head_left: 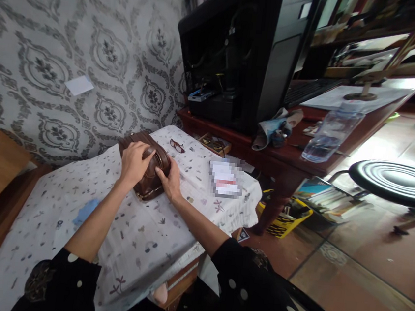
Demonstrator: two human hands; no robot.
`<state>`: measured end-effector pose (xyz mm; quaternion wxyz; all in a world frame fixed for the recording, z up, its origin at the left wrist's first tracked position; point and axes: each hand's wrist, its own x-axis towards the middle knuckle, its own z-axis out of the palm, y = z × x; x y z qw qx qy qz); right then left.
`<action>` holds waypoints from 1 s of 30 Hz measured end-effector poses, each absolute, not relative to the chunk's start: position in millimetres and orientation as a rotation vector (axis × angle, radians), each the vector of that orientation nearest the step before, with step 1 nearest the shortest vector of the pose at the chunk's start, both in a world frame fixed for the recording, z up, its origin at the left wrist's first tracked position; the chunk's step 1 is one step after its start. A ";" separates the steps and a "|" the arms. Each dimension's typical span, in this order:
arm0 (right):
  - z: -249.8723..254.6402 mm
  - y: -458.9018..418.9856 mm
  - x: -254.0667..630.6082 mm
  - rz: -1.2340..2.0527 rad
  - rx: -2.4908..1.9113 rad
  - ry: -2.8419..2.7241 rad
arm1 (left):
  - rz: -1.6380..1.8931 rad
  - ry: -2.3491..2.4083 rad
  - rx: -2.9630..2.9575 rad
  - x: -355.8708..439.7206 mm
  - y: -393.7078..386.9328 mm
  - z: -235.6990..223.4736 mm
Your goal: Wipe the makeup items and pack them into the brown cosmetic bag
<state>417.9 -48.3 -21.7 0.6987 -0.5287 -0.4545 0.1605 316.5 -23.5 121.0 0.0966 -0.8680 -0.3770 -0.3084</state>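
Observation:
A brown leather bag [148,187] with a zipper lies on the patterned white cloth [154,239]. My left hand [133,161] grips its top from the left, with the thumb close to the zipper. On the right side, my right hand [170,180] holds the bag, thumb on its front; the other fingers are partly hidden. Beyond the bag rests a pair of glasses [177,146]. To the right lies a flat, pixelated rectangular thing [225,179]. A light blue patch [86,211] shows beside my left forearm; I cannot tell what it is.
A black computer case [232,64] stands on the dark red desk [285,156], near a water bottle [332,134] and a crumpled cloth [269,130]. Below are a yellow basket [290,218] and a round black stool [397,183]. The patterned wall [75,37] rises behind the bag.

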 end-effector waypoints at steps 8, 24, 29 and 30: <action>-20.3 -48.7 417.1 0.361 -1.179 -1.004 | -1.058 -1.129 -2.614 319.1 -18.5 111.8; -21.0 -49.9 416.2 0.341 -1.231 -1.051 | -0.931 -1.248 -2.539 263.6 -36.4 130.7; -19.9 -52.1 416.3 0.331 -1.248 -1.086 | -0.993 -1.276 -2.579 260.8 -38.5 125.5; -19.6 -52.4 416.3 0.330 -1.255 -1.090 | -1.005 -1.278 -2.583 261.3 -38.9 124.5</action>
